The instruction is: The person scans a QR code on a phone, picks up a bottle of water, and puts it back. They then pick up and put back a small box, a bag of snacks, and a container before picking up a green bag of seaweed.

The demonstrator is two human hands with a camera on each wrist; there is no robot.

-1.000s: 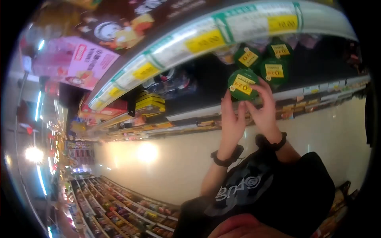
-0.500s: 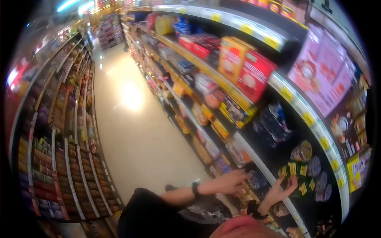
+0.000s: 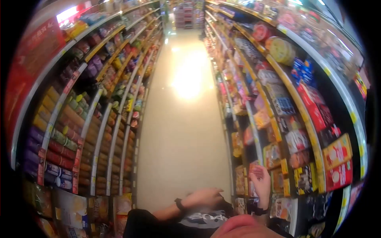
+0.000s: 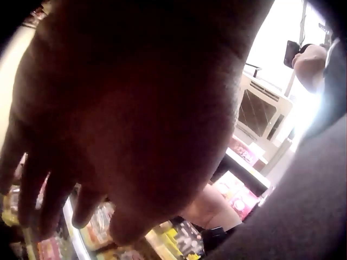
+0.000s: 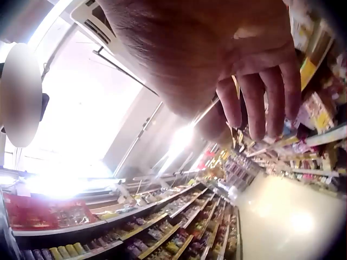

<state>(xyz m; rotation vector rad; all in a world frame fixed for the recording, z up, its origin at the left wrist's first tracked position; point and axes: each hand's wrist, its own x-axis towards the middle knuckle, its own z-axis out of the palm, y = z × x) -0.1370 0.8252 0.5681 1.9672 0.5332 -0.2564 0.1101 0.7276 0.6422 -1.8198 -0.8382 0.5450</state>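
Observation:
My left hand is low in front of my chest, over the aisle floor, and holds nothing. The left wrist view has this hand dark and very close, its fingers apart and extended. My right hand is raised beside the right-hand shelves, overlapping packaged goods in the head view. Nothing is in it; in the right wrist view the hand shows relaxed fingers hanging down. A black band is on the left wrist.
Long shelves of packaged snacks line the right side, with yellow and red boxes near me. Shelves with rows of tubes and packets line the left. Between them runs a pale, shiny floor toward a far display rack.
Both hands were at a green round-lidded tub on the shelf; the left withdrew first, then the right let go. My view has swung to look down the aisle, leaving the tubs out of sight.

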